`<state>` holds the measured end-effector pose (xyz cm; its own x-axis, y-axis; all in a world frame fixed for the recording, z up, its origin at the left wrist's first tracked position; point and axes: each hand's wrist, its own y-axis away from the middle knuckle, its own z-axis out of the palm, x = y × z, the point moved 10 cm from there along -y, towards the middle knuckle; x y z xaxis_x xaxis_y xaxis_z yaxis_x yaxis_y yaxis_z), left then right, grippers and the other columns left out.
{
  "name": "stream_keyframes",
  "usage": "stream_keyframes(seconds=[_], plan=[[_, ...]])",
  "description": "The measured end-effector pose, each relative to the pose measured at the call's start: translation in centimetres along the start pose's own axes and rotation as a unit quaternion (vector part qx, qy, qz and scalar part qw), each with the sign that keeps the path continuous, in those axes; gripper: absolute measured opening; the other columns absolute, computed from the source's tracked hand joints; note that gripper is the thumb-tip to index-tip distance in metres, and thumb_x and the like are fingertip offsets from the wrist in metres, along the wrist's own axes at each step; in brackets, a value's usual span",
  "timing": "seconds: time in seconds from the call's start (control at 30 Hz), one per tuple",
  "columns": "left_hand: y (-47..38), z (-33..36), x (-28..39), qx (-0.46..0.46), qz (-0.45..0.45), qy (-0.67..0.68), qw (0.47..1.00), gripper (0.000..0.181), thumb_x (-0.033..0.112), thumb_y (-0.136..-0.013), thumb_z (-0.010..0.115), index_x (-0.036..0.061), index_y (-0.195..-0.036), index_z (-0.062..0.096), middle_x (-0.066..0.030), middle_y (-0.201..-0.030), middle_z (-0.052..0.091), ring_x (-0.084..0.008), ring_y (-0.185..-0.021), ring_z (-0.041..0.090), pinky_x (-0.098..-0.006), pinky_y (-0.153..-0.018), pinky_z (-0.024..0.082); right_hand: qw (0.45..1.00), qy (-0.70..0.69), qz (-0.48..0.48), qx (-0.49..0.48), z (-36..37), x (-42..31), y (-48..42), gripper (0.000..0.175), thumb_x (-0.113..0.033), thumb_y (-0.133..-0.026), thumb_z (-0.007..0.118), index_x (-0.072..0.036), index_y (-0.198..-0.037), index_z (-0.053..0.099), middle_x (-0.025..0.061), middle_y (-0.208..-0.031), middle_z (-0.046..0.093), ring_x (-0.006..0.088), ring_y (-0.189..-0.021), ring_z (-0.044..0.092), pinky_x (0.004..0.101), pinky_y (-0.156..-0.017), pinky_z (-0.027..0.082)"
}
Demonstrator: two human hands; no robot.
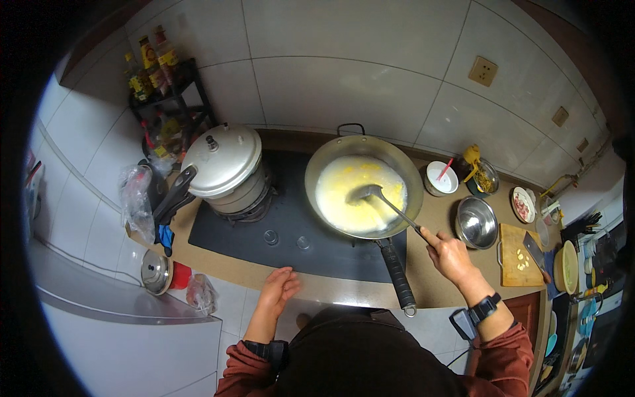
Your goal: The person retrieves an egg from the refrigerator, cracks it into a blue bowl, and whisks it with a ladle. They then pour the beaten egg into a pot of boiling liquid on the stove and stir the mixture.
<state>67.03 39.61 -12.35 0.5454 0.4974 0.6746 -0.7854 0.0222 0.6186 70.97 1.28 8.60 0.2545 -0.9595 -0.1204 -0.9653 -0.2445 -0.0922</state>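
Note:
My right hand (449, 255) grips the handle of a metal cooking spatula or ladle (397, 208), whose head is partly sunk in a pale yellow, milky liquid (340, 203). That liquid fills the lower part of a large metal wok (313, 168) on the right side of the black cooktop (297, 263). The wok's dark wrapped handle (397, 278) points toward me, and nothing holds it. Near the cooktop's front edge, my left hand (282, 288) is raised with its fingers slightly curled, holding nothing.
A lidded pressure cooker (225, 164) stands on the left burner. To the right are a white bowl (441, 178), an empty steel bowl (476, 222), a plate of chopped meat (523, 204) and a cutting board (511, 273) with pale slices and a cleaver (536, 253). Bottles (149, 64) top a rack at left.

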Motion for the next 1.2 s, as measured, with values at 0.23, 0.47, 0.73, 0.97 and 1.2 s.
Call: stream_keyframes(seconds=[0.23, 0.47, 0.73, 0.97, 1.2], plan=[[2.2, -3.1, 0.2, 0.030, 0.013, 0.014, 0.999, 0.017, 0.016, -0.097, 0.054, 0.0072, -0.111, 0.057, -0.0053, -0.094, 0.065, -0.0168, -0.078, 0.065, -0.0330, -0.068, 0.058, 0.999, -0.029, 0.000, 0.041, 0.6, 0.4, -5.6, 0.044, -0.009, -0.085, 0.061, -0.016, -0.128, 0.058, 0.0202, -0.090, 0.064, 0.0398, -0.077, 0.065, 0.0480, -0.069, 0.054], [3.2, -5.2, -0.2, 0.057, 0.024, 0.034, 0.998, 0.015, 0.017, -0.097, 0.053, 0.0087, -0.109, 0.058, -0.0051, -0.093, 0.066, -0.0178, -0.077, 0.066, -0.0340, -0.068, 0.058, 0.994, -0.043, 0.003, 0.102, -1.0, 2.2, -7.8, 0.044, -0.011, -0.084, 0.063, -0.012, -0.127, 0.059, 0.0226, -0.090, 0.064, 0.0421, -0.080, 0.064, 0.0486, -0.073, 0.053], [2.3, -4.7, -0.8, 0.039, 0.008, 0.043, 0.998, 0.015, 0.016, -0.097, 0.054, 0.0071, -0.109, 0.058, -0.0057, -0.093, 0.067, -0.0189, -0.077, 0.067, -0.0338, -0.068, 0.058, 0.977, -0.199, 0.080, 0.008, 0.3, 3.5, -0.7, 0.042, -0.011, -0.086, 0.062, -0.002, -0.127, 0.059, 0.0302, -0.096, 0.063, 0.0443, -0.090, 0.063, 0.0446, -0.082, 0.051], [0.9, -2.1, -0.6, -0.006, -0.002, 0.020, 1.000, 0.017, 0.016, -0.097, 0.056, 0.0053, -0.110, 0.058, -0.0063, -0.092, 0.066, -0.0185, -0.076, 0.066, -0.0334, -0.069, 0.057, 0.972, -0.212, 0.082, -0.052, -3.4, -0.1, 3.8, 0.039, -0.009, -0.085, 0.064, -0.001, -0.123, 0.062, 0.0273, -0.099, 0.065, 0.0418, -0.089, 0.065, 0.0413, -0.078, 0.052], [-0.1, -1.2, -1.5, -0.028, -0.015, 0.003, 0.999, 0.017, 0.015, -0.097, 0.056, 0.0049, -0.111, 0.057, -0.0064, -0.092, 0.066, -0.0190, -0.078, 0.065, -0.0334, -0.070, 0.057, 0.984, -0.150, 0.063, -0.077, -8.9, -0.6, 6.2, 0.037, -0.003, -0.083, 0.064, -0.004, -0.120, 0.065, 0.0231, -0.088, 0.066, 0.0403, -0.077, 0.065, 0.0409, -0.072, 0.053]])
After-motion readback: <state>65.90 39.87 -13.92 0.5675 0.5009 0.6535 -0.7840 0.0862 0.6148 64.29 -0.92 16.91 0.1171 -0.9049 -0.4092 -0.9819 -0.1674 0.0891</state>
